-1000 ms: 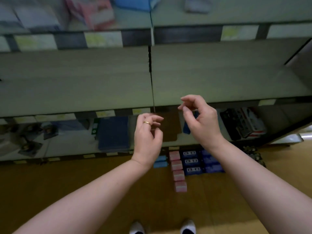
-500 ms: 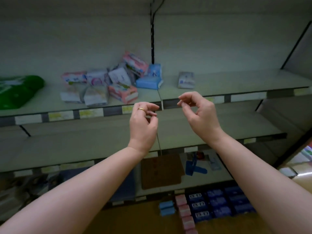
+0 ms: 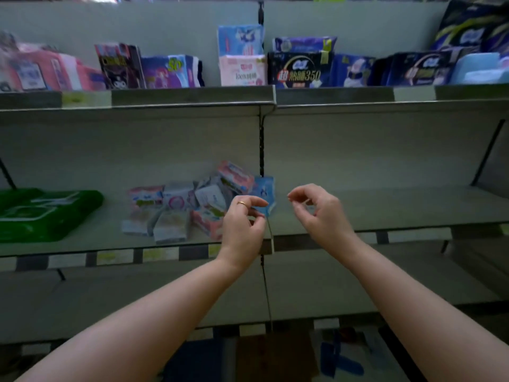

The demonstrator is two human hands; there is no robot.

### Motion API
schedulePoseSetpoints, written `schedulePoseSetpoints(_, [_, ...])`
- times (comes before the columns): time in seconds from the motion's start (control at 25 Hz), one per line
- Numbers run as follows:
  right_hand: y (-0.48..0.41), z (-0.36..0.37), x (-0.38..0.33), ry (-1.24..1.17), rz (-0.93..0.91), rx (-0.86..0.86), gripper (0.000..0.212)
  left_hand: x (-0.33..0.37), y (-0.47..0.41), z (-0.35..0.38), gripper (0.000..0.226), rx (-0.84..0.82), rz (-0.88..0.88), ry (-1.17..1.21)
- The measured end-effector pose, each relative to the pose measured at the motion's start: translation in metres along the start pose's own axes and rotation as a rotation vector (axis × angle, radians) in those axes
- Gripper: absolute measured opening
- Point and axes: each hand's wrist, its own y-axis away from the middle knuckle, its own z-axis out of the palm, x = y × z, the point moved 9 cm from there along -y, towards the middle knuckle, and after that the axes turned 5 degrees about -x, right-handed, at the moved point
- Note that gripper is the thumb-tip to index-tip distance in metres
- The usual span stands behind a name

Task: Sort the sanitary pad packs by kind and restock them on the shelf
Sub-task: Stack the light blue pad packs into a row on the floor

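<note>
Over the last second the view has swung upward: the floor and its rows of small boxes have dropped out, and the grey metal middle shelf [image 3: 385, 208] now sits at hand level, with a stocked upper shelf [image 3: 192, 96] above it. I judge that the person has turned to the work itself, though no pack is lifted yet.

At far left a soft green plastic pack [image 3: 41, 213] lies flat on the middle shelf, cut off by the frame edge. Apart to its right lies the task's thing, a jumbled heap of small pink, white and pale blue pad packs [image 3: 176, 210], kinds mixed and some leaning on each other, so sorting looks not yet begun. The left hand [image 3: 243, 224], with a gold ring on one finger, hovers in front of the heap's right end, fingers loosely curled, thumb close to them, gripping nothing. The right hand [image 3: 319, 213] hangs likewise, loosely curled and empty, before the bare right half of the shelf. Both hands keep the pose they had before.

On the upper shelf stand large pink packs [image 3: 46, 70] at left, a black pack marked 350 [image 3: 298, 70] near the middle and dark blue ones at right. The left hand covers part of the heap, blur smears the small packs' print so their kinds cannot be read, and the lowest shelf is too dim to make out
</note>
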Motion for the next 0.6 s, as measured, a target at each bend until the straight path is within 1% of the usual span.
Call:
schedulePoseSetpoints(0.16, [-0.025,0.013,0.030,-0.020,0.001,-0.094,0.013,-0.017,-0.042,0.015,0.024,0.008,-0.052,-0.100])
schedulePoseSetpoints(0.32, [-0.045,0.033,0.079,-0.056,0.098,-0.199,0.017,-0.057,-0.061,0.032,0.023,0.055,-0.239,-0.085])
schedulePoseSetpoints(0.44, [-0.057,0.053,0.106,-0.100,0.180,-0.268,0.020,-0.082,-0.065,0.032,0.028,0.086,-0.359,-0.074])
schedulePoseSetpoints(0.6, [-0.072,0.081,0.132,-0.130,0.208,-0.311,0.019,-0.103,-0.080,0.032,0.021,0.114,-0.380,-0.019])
